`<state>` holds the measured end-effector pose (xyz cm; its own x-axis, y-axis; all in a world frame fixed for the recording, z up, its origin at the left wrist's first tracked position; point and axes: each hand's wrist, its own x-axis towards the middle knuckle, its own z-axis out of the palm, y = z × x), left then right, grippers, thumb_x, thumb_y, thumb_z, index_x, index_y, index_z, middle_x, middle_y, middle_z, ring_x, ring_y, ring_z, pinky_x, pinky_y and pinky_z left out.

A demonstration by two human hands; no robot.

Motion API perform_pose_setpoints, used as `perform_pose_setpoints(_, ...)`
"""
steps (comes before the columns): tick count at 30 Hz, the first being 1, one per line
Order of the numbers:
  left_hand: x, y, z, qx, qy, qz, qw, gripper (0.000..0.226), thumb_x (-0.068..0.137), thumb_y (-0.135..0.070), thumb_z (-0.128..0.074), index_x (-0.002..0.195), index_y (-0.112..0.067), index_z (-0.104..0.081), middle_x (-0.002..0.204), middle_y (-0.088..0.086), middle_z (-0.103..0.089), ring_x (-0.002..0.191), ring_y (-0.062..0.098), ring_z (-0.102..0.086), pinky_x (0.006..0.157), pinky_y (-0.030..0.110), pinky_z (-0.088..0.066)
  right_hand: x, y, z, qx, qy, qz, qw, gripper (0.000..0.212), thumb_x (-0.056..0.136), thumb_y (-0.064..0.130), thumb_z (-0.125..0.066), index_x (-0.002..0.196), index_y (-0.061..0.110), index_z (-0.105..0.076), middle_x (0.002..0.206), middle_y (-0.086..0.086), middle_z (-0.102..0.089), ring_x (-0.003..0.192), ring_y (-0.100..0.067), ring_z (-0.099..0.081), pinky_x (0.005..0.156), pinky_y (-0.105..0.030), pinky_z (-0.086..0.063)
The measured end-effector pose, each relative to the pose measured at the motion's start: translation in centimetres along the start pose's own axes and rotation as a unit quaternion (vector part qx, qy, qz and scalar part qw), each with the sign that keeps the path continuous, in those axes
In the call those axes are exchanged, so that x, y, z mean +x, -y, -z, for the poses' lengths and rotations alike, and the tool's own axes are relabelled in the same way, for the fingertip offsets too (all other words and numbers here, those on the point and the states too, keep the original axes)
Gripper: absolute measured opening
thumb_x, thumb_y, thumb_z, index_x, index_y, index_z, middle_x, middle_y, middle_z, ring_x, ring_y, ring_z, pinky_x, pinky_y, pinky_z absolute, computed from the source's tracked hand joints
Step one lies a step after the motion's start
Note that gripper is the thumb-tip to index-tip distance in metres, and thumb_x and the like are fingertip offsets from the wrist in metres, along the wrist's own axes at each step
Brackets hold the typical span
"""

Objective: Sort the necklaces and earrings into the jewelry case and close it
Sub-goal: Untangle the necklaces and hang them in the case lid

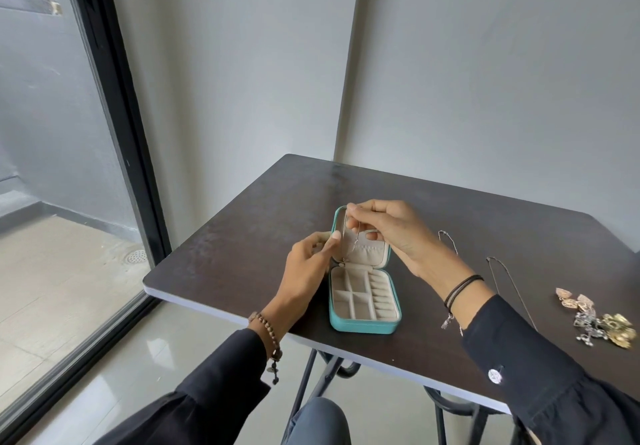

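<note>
At dark table (242,236): pinching silver necklace (346,236) with right hand (391,229) and left hand (308,264) over open, empty jewelry case (363,327); loose necklaces (509,285), earrings (602,320) remaining.

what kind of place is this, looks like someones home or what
Most likely a room in a home or flat: a small dark table set in a corner of plain white walls, a black-framed glass door beside it, and a tiled balcony with a floor drain outside.

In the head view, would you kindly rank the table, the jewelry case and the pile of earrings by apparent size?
1. table
2. jewelry case, standing open
3. pile of earrings, smaller than the open case
</note>
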<state>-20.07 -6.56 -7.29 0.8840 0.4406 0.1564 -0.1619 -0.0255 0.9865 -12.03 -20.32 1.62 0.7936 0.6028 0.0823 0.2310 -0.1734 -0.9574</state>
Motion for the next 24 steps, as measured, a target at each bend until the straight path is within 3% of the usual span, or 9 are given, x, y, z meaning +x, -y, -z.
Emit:
perform_pose_setpoints(4,-0.5,-0.2,0.3,-0.001,0.006,-0.017,1.000,0.026,0.101,-0.039,-0.057,0.110,-0.019,-0.072,0.093,-0.004,-0.077,0.075,-0.001,-0.067,0.064,0.014,-0.050,-0.5,0.4,0.0,-0.046,-0.001,0.018,0.999,0.016,0.096,0.027,-0.067,0.095,0.013,-0.075,0.089,0.000,-0.077,0.083,-0.006,-0.068,0.081,-0.026,-0.049)
perform_pose_setpoints(9,-0.7,-0.4,0.3,-0.005,0.010,-0.028,1.000,0.028,0.101,-0.037,-0.057,0.114,-0.015,-0.070,0.085,-0.006,-0.074,0.064,-0.003,-0.061,0.059,0.013,-0.046,-0.5,0.8,0.2,-0.084,-0.001,0.036,0.996,0.014,0.095,0.027,-0.068,0.096,0.014,-0.075,0.088,0.001,-0.078,0.083,-0.005,-0.069,0.077,-0.024,-0.052)
perform_pose_setpoints(13,-0.9,-0.7,0.1,-0.020,0.006,-0.029,0.999,0.027,0.102,-0.032,-0.057,0.113,-0.011,-0.069,0.073,-0.012,-0.071,0.059,-0.004,-0.059,0.055,0.010,-0.044,-0.3,0.8,0.2,-0.155,-0.033,0.078,0.984,0.007,0.092,0.023,-0.071,0.090,0.021,-0.076,0.080,0.010,-0.076,0.074,0.003,-0.068,0.067,-0.010,-0.047)
perform_pose_setpoints(17,-1.0,-0.9,0.2,-0.019,0.007,-0.027,0.999,0.028,0.101,-0.033,-0.057,0.113,-0.011,-0.070,0.076,-0.011,-0.071,0.059,-0.004,-0.058,0.055,0.011,-0.044,-0.4,0.3,0.2,-0.312,-0.080,0.156,0.934,0.006,0.091,0.026,-0.071,0.090,0.024,-0.077,0.084,0.013,-0.071,0.075,-0.001,-0.066,0.066,-0.005,-0.043)
perform_pose_setpoints(18,-1.0,-0.9,0.2,-0.022,0.008,-0.026,0.999,0.028,0.101,-0.032,-0.057,0.114,-0.010,-0.069,0.078,-0.009,-0.071,0.059,-0.004,-0.058,0.055,0.011,-0.044,-0.4,0.0,0.2,-0.336,-0.087,0.176,0.921,0.006,0.092,0.025,-0.072,0.091,0.024,-0.077,0.085,0.012,-0.069,0.074,-0.002,-0.064,0.066,-0.007,-0.043)
perform_pose_setpoints(21,-1.1,-1.1,0.1,-0.021,0.010,-0.027,0.999,0.028,0.102,-0.030,-0.057,0.116,-0.008,-0.069,0.082,-0.005,-0.072,0.060,-0.005,-0.060,0.055,0.010,-0.045,-0.4,-1.0,0.1,-0.419,-0.106,0.229,0.872,0.008,0.095,0.027,-0.068,0.094,0.025,-0.076,0.088,0.009,-0.060,0.071,-0.010,-0.058,0.066,-0.030,-0.050)
perform_pose_setpoints(24,-1.1,-1.2,0.1,-0.019,0.008,-0.027,0.999,0.028,0.101,-0.031,-0.058,0.115,-0.009,-0.069,0.082,-0.005,-0.071,0.060,-0.004,-0.059,0.056,0.010,-0.045,-0.5,-2.0,-0.2,-0.491,-0.156,0.272,0.813,0.009,0.097,0.027,-0.067,0.094,0.023,-0.074,0.093,0.006,-0.061,0.075,-0.017,-0.061,0.057,-0.032,-0.051)
